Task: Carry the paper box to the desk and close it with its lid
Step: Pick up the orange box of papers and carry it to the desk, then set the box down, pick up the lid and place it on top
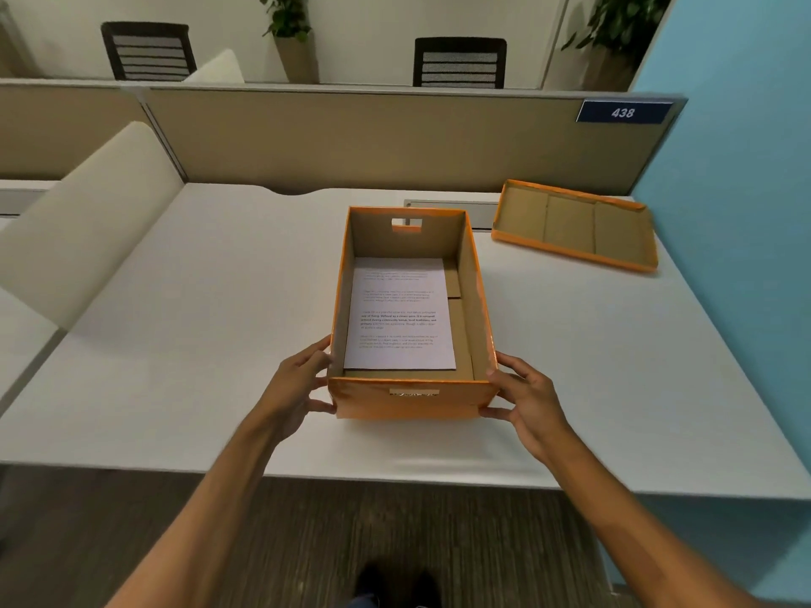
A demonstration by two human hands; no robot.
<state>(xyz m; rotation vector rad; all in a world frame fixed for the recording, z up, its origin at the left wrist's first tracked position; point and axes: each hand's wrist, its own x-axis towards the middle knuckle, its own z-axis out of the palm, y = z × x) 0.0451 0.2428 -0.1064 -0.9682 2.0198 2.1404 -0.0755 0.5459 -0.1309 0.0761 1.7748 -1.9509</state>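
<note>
Orange paper box (408, 403) gripped at near corners by left hand (298, 383) and right hand (529, 394).

"438" on blue plate (623, 112) atop partition (351, 138), box's printed sheet (399, 313) seemingly illegible

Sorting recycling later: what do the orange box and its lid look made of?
Orange box: looks like cardboard, plain brown inside, smooth orange coating outside with slight sheen. Lid, lying upside down on the desk: same brown board with folded flaps and orange rim.
</note>
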